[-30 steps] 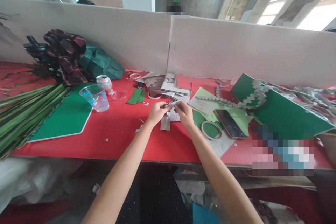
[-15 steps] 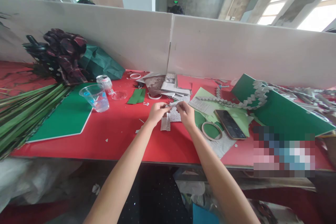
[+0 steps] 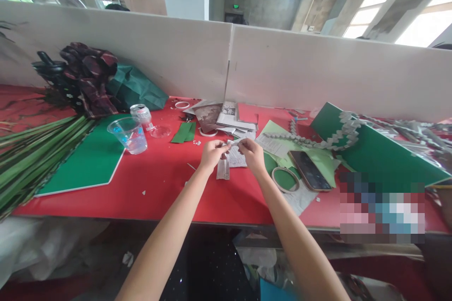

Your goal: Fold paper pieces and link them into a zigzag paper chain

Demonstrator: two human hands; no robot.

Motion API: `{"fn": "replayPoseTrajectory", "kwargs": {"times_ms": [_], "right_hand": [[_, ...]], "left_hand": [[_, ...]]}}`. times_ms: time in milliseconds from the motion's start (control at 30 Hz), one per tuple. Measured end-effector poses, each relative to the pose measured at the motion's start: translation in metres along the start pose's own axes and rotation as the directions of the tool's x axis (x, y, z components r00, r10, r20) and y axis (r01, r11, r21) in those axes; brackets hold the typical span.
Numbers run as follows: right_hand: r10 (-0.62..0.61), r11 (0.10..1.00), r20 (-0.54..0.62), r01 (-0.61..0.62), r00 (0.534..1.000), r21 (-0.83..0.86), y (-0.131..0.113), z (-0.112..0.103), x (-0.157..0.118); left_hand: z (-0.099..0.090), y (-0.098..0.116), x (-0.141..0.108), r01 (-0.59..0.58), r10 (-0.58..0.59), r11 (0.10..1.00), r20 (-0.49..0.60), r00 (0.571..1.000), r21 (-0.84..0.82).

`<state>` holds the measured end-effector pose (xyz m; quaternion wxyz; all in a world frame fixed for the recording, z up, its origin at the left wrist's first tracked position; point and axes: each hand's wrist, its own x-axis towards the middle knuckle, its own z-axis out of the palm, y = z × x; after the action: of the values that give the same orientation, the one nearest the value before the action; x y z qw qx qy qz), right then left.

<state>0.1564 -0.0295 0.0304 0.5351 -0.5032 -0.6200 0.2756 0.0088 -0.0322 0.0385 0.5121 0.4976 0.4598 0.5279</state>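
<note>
Over the middle of the red table, both hands pinch a small strip of paper (image 3: 232, 143) between them. My left hand (image 3: 213, 154) is closed on its left part, fingertips together. On the other side my right hand (image 3: 251, 153) grips the right end between thumb and finger. Just beneath the hands lie a printed paper strip (image 3: 222, 169) and a larger printed sheet (image 3: 237, 157). To the right, a folded-paper chain (image 3: 332, 143) runs over pale green paper (image 3: 273, 130) and against a green board. How the held strip is folded cannot be made out.
A phone (image 3: 310, 170) and a tape roll (image 3: 285, 179) lie right of my hands. Leftward stand a plastic cup (image 3: 129, 136) and a can (image 3: 141, 116). Green boards (image 3: 384, 155) flank the red table (image 3: 162, 183); a white partition (image 3: 300, 66) closes the back.
Both hands stay pinched on the paper strip, with the fingertips slightly shifted. The whole view has dropped a little in the picture; the objects on the table stay where they were.
</note>
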Motion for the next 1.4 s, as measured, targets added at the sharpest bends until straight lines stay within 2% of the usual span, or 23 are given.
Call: {"fn": "replayPoseTrajectory", "kwargs": {"times_ms": [67, 133, 200, 233, 333, 433, 500, 567, 667, 767, 867, 933, 1000, 1100, 1200, 1267, 1400], "right_hand": [[0.042, 0.998, -0.004, -0.042, 0.999, 0.036, 0.001, -0.011, 0.000], [0.095, 0.994, -0.086, -0.090, 0.992, 0.066, 0.010, -0.028, -0.002], [0.149, 0.986, -0.155, -0.135, 0.977, 0.093, 0.022, -0.046, -0.003], [0.151, 0.984, -0.164, -0.133, 0.975, 0.115, 0.027, -0.053, -0.003], [0.122, 0.980, -0.126, -0.099, 0.984, 0.173, 0.028, -0.056, 0.001], [0.102, 0.971, -0.017, -0.096, 0.995, 0.220, 0.009, -0.040, 0.010], [0.093, 0.955, 0.040, -0.100, 0.995, 0.281, -0.006, -0.028, 0.017], [0.080, 0.926, 0.076, -0.102, 0.994, 0.364, -0.014, -0.020, 0.024], [0.049, 0.876, 0.079, -0.081, 0.996, 0.475, -0.012, -0.015, 0.029], [0.069, 0.826, 0.155, -0.143, 0.986, 0.546, 0.001, -0.009, 0.030], [0.119, 0.770, 0.241, -0.242, 0.963, 0.590, 0.012, -0.001, 0.027], [0.141, 0.761, 0.276, -0.282, 0.951, 0.585, 0.015, 0.003, 0.024], [0.151, 0.793, 0.269, -0.279, 0.951, 0.542, 0.015, 0.006, 0.022], [0.122, 0.905, 0.146, -0.170, 0.982, 0.391, 0.011, 0.007, 0.017], [-0.005, 0.984, 0.008, 0.003, 1.000, 0.178, 0.004, 0.007, 0.011], [-0.090, 0.991, 0.002, 0.090, 0.996, 0.100, 0.000, 0.007, 0.007], [-0.179, 0.983, 0.059, 0.176, 0.982, 0.048, -0.003, 0.008, 0.003]], "left_hand": [[-0.010, 0.011, -0.001, 0.015, -0.018, 0.999, -0.070, 0.997, -0.039], [-0.030, 0.025, 0.001, -0.009, -0.013, 0.995, -0.225, 0.974, -0.096], [-0.052, 0.037, 0.005, -0.124, 0.071, 0.982, -0.332, 0.940, -0.141], [-0.061, 0.041, 0.007, -0.176, 0.126, 0.976, -0.326, 0.937, -0.130], [-0.069, 0.045, 0.010, -0.198, 0.184, 0.978, -0.176, 0.967, -0.060], [-0.050, 0.044, 0.009, -0.185, 0.184, 0.982, -0.051, 0.982, -0.024], [-0.034, 0.045, 0.007, -0.164, 0.167, 0.984, 0.050, 0.985, -0.064], [-0.024, 0.045, 0.007, -0.110, 0.141, 0.979, 0.177, 0.974, -0.173], [-0.020, 0.040, 0.010, 0.035, 0.085, 0.946, 0.352, 0.932, -0.322], [-0.023, 0.024, 0.014, 0.159, 0.015, 0.912, 0.417, 0.909, -0.379], [-0.024, 0.009, 0.015, 0.159, 0.000, 0.902, 0.369, 0.929, -0.401], [-0.023, 0.004, 0.015, 0.094, 0.012, 0.921, 0.269, 0.963, -0.378], [-0.020, 0.002, 0.014, 0.019, 0.028, 0.951, 0.148, 0.989, -0.309], [-0.017, 0.003, 0.013, -0.082, 0.085, 0.983, 0.008, 0.996, -0.165], [-0.015, 0.003, 0.010, -0.177, 0.173, 0.983, -0.073, 0.982, -0.056], [-0.013, 0.002, 0.008, -0.196, 0.195, 0.980, -0.078, 0.978, -0.017], [-0.011, 0.002, 0.007, -0.140, 0.139, 0.990, -0.054, 0.989, -0.014]]}}
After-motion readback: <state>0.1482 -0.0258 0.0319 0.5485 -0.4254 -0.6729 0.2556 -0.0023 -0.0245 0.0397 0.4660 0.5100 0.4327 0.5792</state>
